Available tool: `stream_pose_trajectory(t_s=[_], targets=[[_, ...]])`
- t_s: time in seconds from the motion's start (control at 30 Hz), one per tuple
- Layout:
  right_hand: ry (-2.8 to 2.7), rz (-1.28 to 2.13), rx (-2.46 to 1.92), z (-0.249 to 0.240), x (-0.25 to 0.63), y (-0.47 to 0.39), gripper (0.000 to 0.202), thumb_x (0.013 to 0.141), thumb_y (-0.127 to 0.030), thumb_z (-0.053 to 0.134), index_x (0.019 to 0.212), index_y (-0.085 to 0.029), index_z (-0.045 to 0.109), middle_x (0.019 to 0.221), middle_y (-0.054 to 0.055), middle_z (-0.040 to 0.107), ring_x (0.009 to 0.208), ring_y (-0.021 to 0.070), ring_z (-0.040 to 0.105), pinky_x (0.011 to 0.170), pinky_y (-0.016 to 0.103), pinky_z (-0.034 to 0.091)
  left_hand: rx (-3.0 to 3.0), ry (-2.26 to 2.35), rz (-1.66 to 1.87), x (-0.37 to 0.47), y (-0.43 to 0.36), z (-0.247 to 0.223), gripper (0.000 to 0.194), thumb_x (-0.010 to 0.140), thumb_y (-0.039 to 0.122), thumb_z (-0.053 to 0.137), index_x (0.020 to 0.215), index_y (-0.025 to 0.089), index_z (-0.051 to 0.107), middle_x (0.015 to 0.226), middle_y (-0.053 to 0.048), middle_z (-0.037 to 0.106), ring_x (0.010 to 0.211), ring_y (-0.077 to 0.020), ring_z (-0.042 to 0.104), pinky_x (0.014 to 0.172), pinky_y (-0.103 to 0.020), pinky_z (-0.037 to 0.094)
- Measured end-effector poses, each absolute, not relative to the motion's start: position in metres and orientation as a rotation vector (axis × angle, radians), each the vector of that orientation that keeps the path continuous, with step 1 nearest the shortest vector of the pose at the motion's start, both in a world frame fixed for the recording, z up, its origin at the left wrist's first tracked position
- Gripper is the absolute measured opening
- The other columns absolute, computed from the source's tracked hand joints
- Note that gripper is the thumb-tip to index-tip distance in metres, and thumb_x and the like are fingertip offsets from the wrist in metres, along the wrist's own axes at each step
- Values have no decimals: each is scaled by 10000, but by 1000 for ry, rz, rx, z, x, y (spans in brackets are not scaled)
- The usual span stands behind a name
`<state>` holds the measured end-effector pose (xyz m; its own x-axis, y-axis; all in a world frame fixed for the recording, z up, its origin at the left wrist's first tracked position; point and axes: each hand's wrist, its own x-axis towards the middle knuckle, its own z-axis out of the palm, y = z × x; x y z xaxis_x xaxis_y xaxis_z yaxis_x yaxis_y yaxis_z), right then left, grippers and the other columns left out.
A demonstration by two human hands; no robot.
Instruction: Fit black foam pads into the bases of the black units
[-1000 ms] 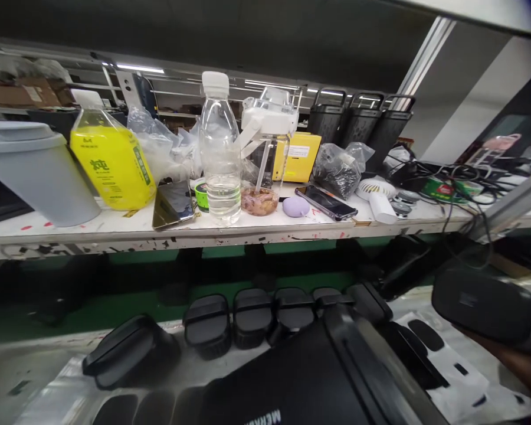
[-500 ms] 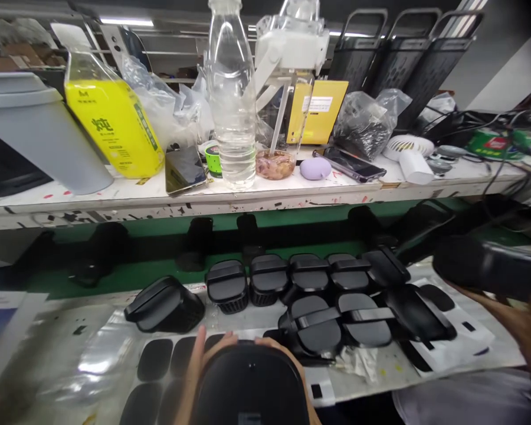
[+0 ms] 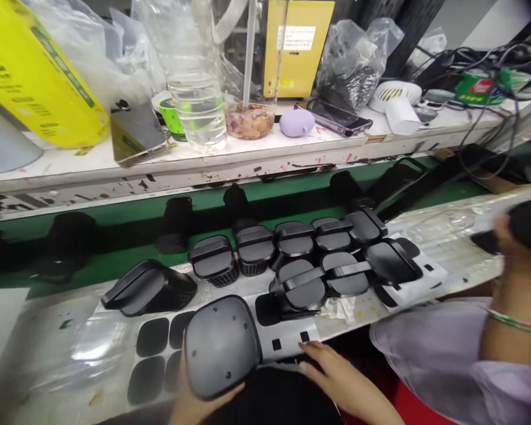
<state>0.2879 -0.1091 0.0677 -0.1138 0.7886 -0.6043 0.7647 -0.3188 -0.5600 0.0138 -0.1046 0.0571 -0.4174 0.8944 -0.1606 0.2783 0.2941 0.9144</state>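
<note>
My left hand is wrapped round the lower left of a black container, whose smooth rounded face with small dark dots is turned up toward me. To its right, my right hand has its fingers apart near the front edge of the bench, by a white sheet with small black squares. Whether its fingertips touch the sheet is hard to tell. Dark rounded pads lie left of the container. Black handled bins stand in rows behind.
A white shelf crosses behind, bearing a clear bottle, a yellow bottle, phones and a purple case. One black bin lies tilted at left. At right, another person's hand holds a dark object.
The container has turned to show its dotted face and moved slightly left. My right hand has let go of it and moved right. The view has shifted downward and closer.
</note>
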Motion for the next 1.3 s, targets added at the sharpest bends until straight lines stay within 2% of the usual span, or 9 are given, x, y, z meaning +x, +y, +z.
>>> stream_pose_trajectory(t_s=[0.1,0.2,0.3,0.47,0.63,0.8,1.0,1.17,1.3], targets=[[-1975,1458,-2278,21,291,-105,491,921,-152,387,1360,14,531,1372,275,526,1338,344,468,1140,458,336,1074,1778,1120,22,-86,61,1103,361,494,899,1318,164,463,1267,-149,596,1251,-363,557,1093,-504,457],[-1998,1463,-2225,-10,282,-101,489,908,-78,390,1375,-4,515,1407,263,494,1371,314,433,1164,442,308,1123,1687,1104,28,-76,62,1084,373,476,887,1323,174,464,1242,-132,611,1195,-347,594,1079,-486,475],[-2056,1500,-1989,-26,261,-96,418,966,-126,439,1376,-96,513,1417,152,523,1348,213,464,1156,395,349,1104,1783,1118,23,-75,48,1102,386,507,879,1338,168,440,1235,-132,608,1193,-349,592,1080,-512,467],[-2157,1450,-1834,-49,216,-81,369,976,-236,544,1339,-171,524,1355,99,559,1259,238,533,1066,491,451,1060,1875,1139,3,-70,9,1138,352,538,893,1315,137,438,1119,-135,626,1196,-386,582,1081,-594,432],[-2274,1293,-1965,-73,181,-77,408,910,-282,653,1287,-164,551,1373,111,516,1253,279,512,1019,511,478,1110,1809,1175,-2,-57,1,1086,359,524,898,1276,168,436,1193,-139,595,1235,-360,558,1131,-561,390],[-2287,1113,-2064,-82,170,-88,319,899,-337,666,1151,-147,619,1300,95,563,1232,266,519,1030,507,457,1209,1755,1130,2,-48,11,989,414,513,876,1227,154,443,1199,-165,606,1134,-347,616,1082,-563,438],[-2174,942,-2214,-90,163,-101,387,933,-243,617,1304,-168,536,1326,105,546,1208,256,545,1001,481,495,1306,1715,1147,2,-45,9,891,449,505,868,1166,160,469,1193,-168,609,1156,-340,609,1081,-542,444],[-2064,904,-2224,-91,160,-103,248,931,-260,620,1154,-151,609,1227,82,591,1152,233,566,961,450,513,1340,1742,1115,0,-46,4,893,420,507,884,1148,163,500,1173,-155,610,1226,-372,563,1109,-589,394],[-2028,960,-2135,-88,164,-106,152,922,-250,632,1023,-136,634,1111,55,626,1068,200,596,920,411,529,1363,1706,1115,-3,-46,-1,850,426,494,889,1114,158,519,1129,-138,622,1196,-361,586,1085,-574,428]])
